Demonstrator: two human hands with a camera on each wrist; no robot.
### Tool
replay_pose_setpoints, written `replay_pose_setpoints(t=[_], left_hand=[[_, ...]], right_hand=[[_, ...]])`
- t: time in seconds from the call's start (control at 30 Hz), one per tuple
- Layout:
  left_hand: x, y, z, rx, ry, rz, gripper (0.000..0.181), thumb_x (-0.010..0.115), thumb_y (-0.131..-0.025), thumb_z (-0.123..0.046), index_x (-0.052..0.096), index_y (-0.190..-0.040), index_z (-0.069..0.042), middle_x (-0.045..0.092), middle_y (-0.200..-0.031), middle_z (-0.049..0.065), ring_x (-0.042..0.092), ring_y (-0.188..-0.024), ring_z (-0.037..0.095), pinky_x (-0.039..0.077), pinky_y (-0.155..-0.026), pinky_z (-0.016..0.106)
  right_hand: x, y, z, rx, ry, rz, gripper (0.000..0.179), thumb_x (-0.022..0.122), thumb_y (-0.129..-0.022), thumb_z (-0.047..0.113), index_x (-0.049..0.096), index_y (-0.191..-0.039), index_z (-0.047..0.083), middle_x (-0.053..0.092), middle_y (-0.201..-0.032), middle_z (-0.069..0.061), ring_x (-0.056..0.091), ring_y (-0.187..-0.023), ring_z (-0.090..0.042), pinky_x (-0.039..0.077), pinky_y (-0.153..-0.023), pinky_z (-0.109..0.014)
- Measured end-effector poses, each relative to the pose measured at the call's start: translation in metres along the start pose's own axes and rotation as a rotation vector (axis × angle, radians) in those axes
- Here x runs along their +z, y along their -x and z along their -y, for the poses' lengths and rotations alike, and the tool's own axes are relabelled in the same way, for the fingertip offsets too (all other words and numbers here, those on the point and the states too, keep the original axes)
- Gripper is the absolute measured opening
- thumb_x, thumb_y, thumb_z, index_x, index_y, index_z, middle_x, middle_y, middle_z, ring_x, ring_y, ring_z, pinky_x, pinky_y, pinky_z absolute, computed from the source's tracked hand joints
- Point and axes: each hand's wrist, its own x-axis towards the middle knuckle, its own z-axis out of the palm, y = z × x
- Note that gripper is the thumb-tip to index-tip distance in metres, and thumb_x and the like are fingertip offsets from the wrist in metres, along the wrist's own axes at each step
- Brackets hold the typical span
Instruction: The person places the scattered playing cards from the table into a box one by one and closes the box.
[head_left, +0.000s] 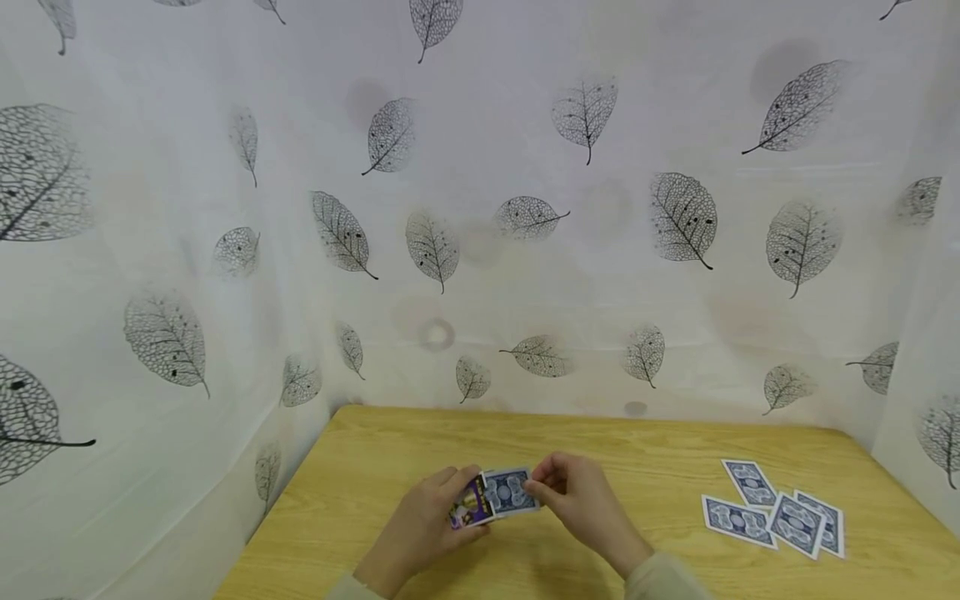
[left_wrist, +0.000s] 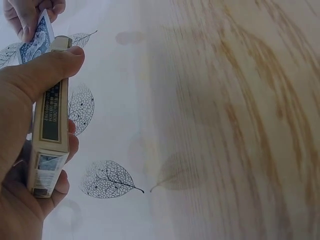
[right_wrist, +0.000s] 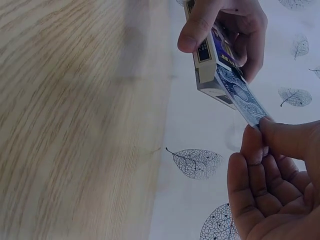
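Note:
My left hand [head_left: 431, 518] grips a purple card box [head_left: 470, 505], its thumb along one narrow side and its fingers round the other, as the left wrist view shows. From the box's open end sticks a blue-backed playing card [head_left: 511, 492], with part of it still inside. Thumb and forefinger of my right hand [head_left: 585, 506] pinch the card's outer end. In the right wrist view the card [right_wrist: 242, 95] slants down from the box [right_wrist: 206, 62] to those fingertips, while the other fingers of that hand curl loosely below.
To the right on the wooden table [head_left: 637, 450] lie several blue-backed playing cards [head_left: 797, 523], face down and partly overlapping. Behind the table and along its left side hangs a pale curtain [head_left: 480, 292] printed with dark leaves.

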Motion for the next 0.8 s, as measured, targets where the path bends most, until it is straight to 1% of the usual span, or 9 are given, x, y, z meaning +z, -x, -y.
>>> replay_pose_setpoints(t=[0.13,0.23,0.33,0.43,0.6,0.8], left_hand=[[0.001,0.001,-0.001,0.003,0.006,0.004,0.067,0.095,-0.08,-0.033,0.064,-0.136,-0.012,0.071,-0.103,-0.002,0.058,-0.083,0.001,0.056,-0.072,0.019],[0.001,0.001,-0.001,-0.011,0.01,0.021,0.067,0.095,-0.081,-0.034,0.064,-0.136,-0.012,0.072,-0.105,-0.001,0.06,-0.085,0.002,0.057,-0.073,0.02],[0.001,0.0,-0.001,-0.024,0.009,0.039,0.066,0.094,-0.082,-0.035,0.064,-0.137,-0.012,0.072,-0.106,-0.001,0.06,-0.086,0.002,0.057,-0.074,0.021],[0.001,0.0,0.0,-0.023,0.003,0.044,0.066,0.094,-0.083,-0.036,0.064,-0.136,-0.012,0.072,-0.105,-0.001,0.06,-0.086,0.002,0.058,-0.074,0.021],[0.001,0.001,0.0,-0.011,0.001,0.031,0.065,0.094,-0.082,-0.035,0.064,-0.135,-0.013,0.071,-0.104,-0.002,0.06,-0.085,0.001,0.057,-0.073,0.02],[0.002,0.001,0.001,-0.006,0.001,0.015,0.065,0.094,-0.081,-0.035,0.064,-0.135,-0.012,0.071,-0.105,-0.001,0.06,-0.085,0.002,0.057,-0.073,0.02]], right_hand=[[0.005,0.001,0.002,-0.03,0.002,0.009,0.013,0.08,-0.095,0.012,0.071,-0.092,0.004,0.073,-0.082,-0.001,0.065,-0.069,-0.007,0.056,-0.063,-0.021],[0.009,0.002,0.004,-0.048,0.001,0.016,0.014,0.08,-0.096,0.014,0.071,-0.092,0.004,0.073,-0.082,-0.001,0.064,-0.069,-0.005,0.055,-0.062,-0.021],[0.013,0.002,0.005,-0.057,-0.002,0.023,0.014,0.08,-0.096,0.014,0.071,-0.092,0.004,0.073,-0.082,-0.001,0.064,-0.069,-0.006,0.054,-0.061,-0.02],[0.016,0.001,0.005,-0.056,0.0,0.031,0.013,0.079,-0.097,0.014,0.071,-0.092,0.004,0.073,-0.082,-0.001,0.064,-0.069,-0.007,0.055,-0.061,-0.02],[0.021,-0.001,0.006,-0.047,0.011,0.044,0.012,0.078,-0.097,0.013,0.071,-0.093,0.004,0.073,-0.083,-0.001,0.064,-0.069,-0.004,0.056,-0.062,-0.02],[0.028,-0.002,0.009,-0.041,0.018,0.038,0.011,0.08,-0.096,0.012,0.072,-0.092,0.005,0.073,-0.084,0.0,0.063,-0.07,-0.004,0.056,-0.062,-0.02]])
